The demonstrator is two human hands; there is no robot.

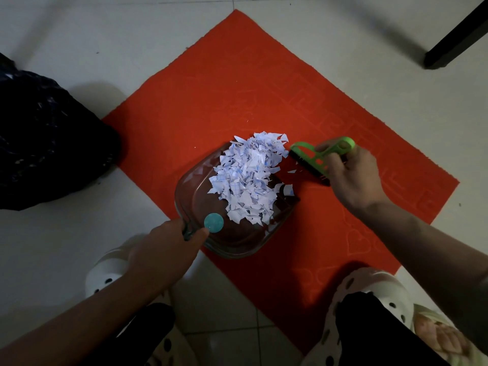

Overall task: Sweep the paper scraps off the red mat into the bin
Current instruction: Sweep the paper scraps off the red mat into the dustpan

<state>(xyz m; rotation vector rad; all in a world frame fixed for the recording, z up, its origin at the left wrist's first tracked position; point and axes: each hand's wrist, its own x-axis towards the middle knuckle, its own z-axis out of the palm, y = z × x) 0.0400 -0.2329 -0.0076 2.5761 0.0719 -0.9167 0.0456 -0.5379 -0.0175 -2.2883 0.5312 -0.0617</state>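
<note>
A pile of white, blue-gridded paper scraps [248,178] lies mostly in a clear dustpan [195,191] resting on the red mat [237,88]. My left hand [163,249] grips the dustpan's dark handle beside a teal round tab [213,222]. To the right of the pile, my right hand [351,173] holds a green hand brush [320,151], its dark bristles down on the mat. A few loose scraps [291,171] lie between brush and pan. The bin, lined with a black bag [45,138], stands at the left.
The mat lies diagonally on pale floor tiles [105,48]. A black furniture leg [454,38] comes down at the top right. My feet in white perforated clogs [369,289] stand at the mat's near corner and to the left of it.
</note>
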